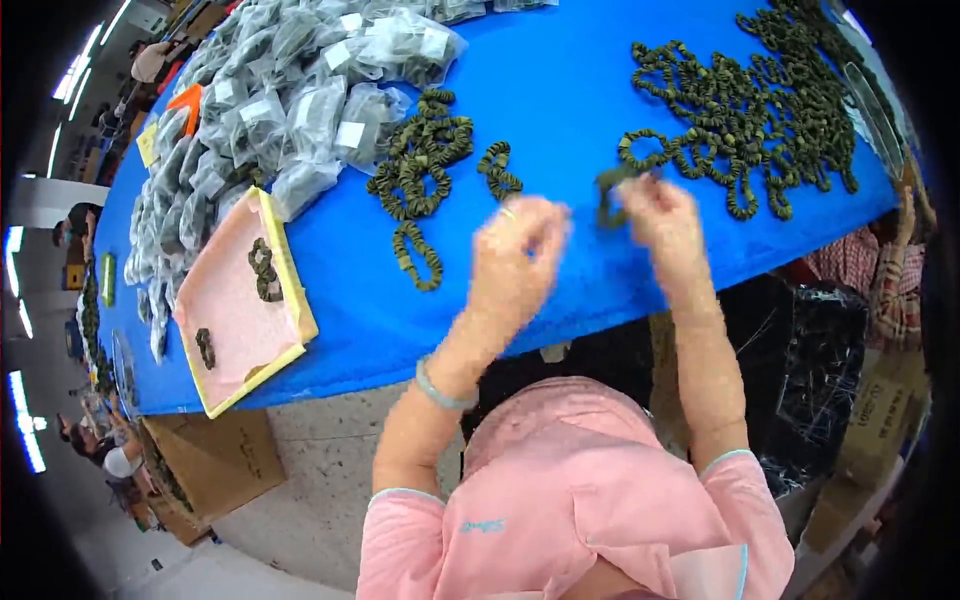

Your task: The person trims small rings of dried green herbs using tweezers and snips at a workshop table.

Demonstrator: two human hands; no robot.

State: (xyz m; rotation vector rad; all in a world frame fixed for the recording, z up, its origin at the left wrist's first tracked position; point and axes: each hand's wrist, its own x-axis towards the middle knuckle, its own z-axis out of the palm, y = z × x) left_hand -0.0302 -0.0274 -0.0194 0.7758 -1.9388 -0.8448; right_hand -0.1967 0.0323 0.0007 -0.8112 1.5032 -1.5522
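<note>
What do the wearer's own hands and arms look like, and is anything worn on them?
Both the left hand and right hand are ungloved. A pale, rounded bangle circles the left wrist. The short pink sleeves have light blue edging.

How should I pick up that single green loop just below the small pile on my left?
I'd pinch the green loop by its lower rounded end, coming from your own side with your left hand. That end points toward you over bare blue tabletop, while its upper end lies close to the small pile.
</note>
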